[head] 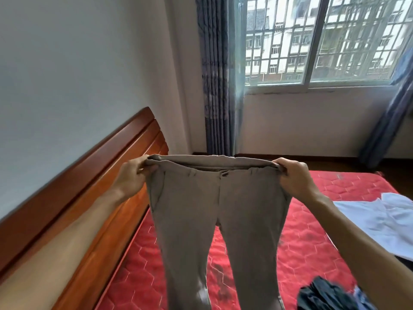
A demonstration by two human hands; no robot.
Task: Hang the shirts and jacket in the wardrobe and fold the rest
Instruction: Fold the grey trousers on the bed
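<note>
The left hand (131,175) and right hand (292,175) are gripping the trousers (219,215) by the waistband, fingers curled, above a red mattress (312,238). A white shirt (380,218) is lying there (wooden headboard (93,175) left, barred window (324,39) ahead).

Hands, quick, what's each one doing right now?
Left hand: closed, gripping the top of the trousers.
Right hand: closed, gripping the top of the trousers too.

Two hands (131,174) (295,176), one pair of trousers (219,209), one white garment (380,218), one dark garment (326,296)
</note>
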